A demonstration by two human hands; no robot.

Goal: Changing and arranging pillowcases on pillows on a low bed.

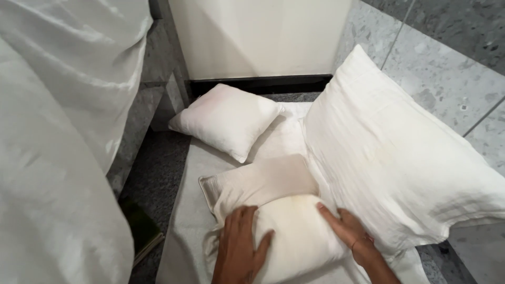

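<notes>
Both hands down on the cream pillow [294, 231] at the near edge of the white-sheeted bench [184, 236]; left hand [239, 247] flat, fingers spread, gripping nothing; right hand [350, 231] pressed open against its right side; a big white pillow [400, 158] leans right; a small white cushion [229, 120] lies far left.

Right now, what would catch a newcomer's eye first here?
Two bare hands, left hand and right hand, press flat on a yellow-stained pillow at the bottom centre. A large white pillow leans against the grey tiled wall on the right, with a small square cushion behind.
</notes>
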